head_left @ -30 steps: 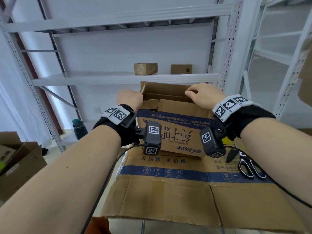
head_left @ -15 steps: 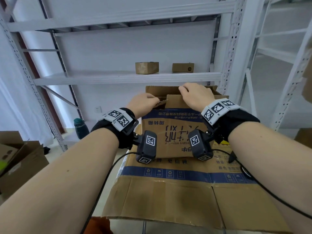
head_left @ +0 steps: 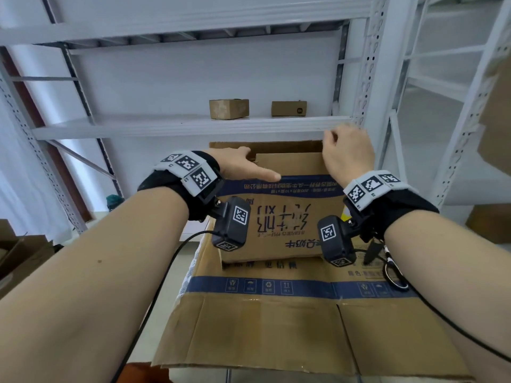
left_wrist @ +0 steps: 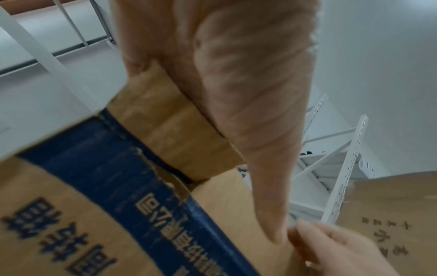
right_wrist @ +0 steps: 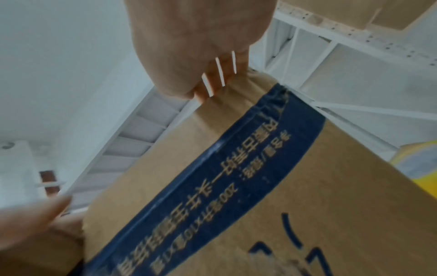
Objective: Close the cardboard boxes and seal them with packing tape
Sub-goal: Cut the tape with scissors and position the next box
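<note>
A brown cardboard box [head_left: 287, 217] with a blue stripe and dark print stands on a flattened sheet of cardboard [head_left: 262, 327]. My left hand [head_left: 240, 164] is at the box's top left corner. Its thumb lies straight along the blue stripe and its fingers reach over the flap edge, out of sight. In the left wrist view a brown flap [left_wrist: 170, 123] runs between that thumb and the fingers of my left hand [left_wrist: 236, 93]. My right hand [head_left: 345, 153] curls its fingers [right_wrist: 212, 80] over the top right edge of the raised flap [right_wrist: 236, 115]. No tape roll is plainly visible.
Scissors [head_left: 394, 275] lie on the flat sheet right of the box, beside something yellow [right_wrist: 421, 164]. A white shelf [head_left: 179, 125] just behind the box carries two small boxes [head_left: 229, 108]. A shelf upright [head_left: 370, 78] stands close to my right hand. Open boxes [head_left: 22, 258] sit at the left.
My right hand slid from the middle of the flap edge out to its right corner. My left hand shifted at the left corner and stretched its thumb along the box front.
</note>
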The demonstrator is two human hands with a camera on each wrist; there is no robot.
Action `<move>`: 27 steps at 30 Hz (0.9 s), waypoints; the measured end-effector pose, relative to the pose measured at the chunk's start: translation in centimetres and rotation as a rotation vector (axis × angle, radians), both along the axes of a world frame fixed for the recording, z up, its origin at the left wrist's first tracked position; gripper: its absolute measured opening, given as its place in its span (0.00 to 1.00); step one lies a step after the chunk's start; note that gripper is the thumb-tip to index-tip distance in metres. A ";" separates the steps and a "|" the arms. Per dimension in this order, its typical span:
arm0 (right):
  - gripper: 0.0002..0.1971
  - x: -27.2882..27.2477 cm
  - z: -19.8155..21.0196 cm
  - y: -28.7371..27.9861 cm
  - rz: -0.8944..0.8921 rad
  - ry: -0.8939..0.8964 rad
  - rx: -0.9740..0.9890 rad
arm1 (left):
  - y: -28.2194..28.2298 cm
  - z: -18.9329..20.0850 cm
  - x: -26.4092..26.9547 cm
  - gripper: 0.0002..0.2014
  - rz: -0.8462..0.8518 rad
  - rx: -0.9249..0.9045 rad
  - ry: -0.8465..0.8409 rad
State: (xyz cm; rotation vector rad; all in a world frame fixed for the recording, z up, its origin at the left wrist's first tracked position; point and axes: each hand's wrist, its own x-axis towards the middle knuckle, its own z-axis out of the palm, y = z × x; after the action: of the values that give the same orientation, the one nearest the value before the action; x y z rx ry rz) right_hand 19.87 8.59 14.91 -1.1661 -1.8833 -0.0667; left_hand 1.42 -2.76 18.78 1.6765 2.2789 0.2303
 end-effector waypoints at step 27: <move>0.24 0.7 -3.0 0.9 0.081 0.247 -0.225 | -0.4 1.9 -1.5 0.31 0.032 0.160 -0.270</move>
State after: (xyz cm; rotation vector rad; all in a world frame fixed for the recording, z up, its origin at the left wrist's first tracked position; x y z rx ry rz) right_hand 20.62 9.47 11.92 -1.1860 -1.7464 0.3280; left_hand -0.08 -3.20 20.71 1.5733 2.1328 0.6218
